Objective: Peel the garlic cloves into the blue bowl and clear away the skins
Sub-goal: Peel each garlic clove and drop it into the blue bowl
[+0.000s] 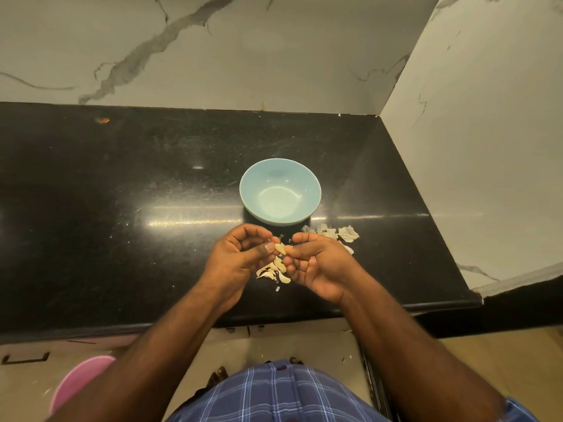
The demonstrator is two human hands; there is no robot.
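A person works a garlic clove (pixel 280 248) over a black tabletop (pixel 122 193), the left hand (pixel 243 254) pinching it between thumb and fingers while the right hand (pixel 316 263) nips at its other end — a grip suited to tearing off the skin. The blue bowl (pixel 253 178) waits just beyond the hands, apparently without cloves in it, near enough for a short drop. Unpeeled cloves (pixel 274 272) lie heaped beneath the hands; papery skins (pixel 341 233) collect to the right of the bowl, likely kept apart for easy clearing.
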